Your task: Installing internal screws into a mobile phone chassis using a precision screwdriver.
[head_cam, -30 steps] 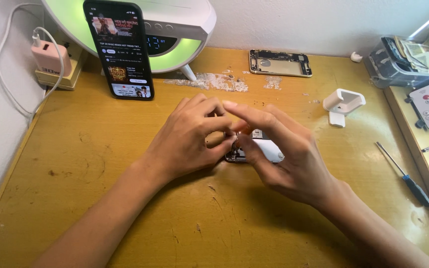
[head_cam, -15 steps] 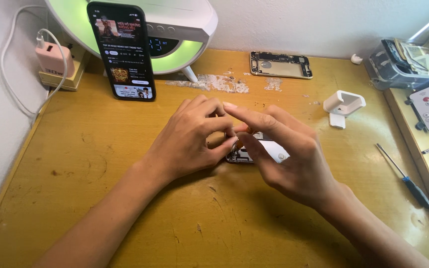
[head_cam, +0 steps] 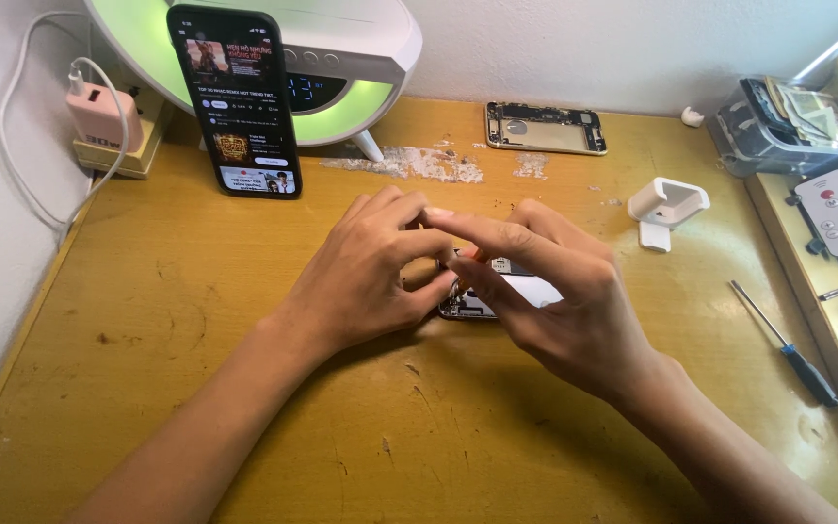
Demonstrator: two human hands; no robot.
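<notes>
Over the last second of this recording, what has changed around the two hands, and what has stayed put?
Very little. Both hands stay joined over the opened phone; the right hand has crept slightly over its white part, hiding more of it. The left hand keeps its grip. The propped phone, spare phone frame, white holder and screwdriver have not moved.

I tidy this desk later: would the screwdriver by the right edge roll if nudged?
Probably: the screwdriver has a thin round shaft and lies flat on the wooden desk, with nothing against it. It looks stiff and light, so it should lift easily.
</notes>
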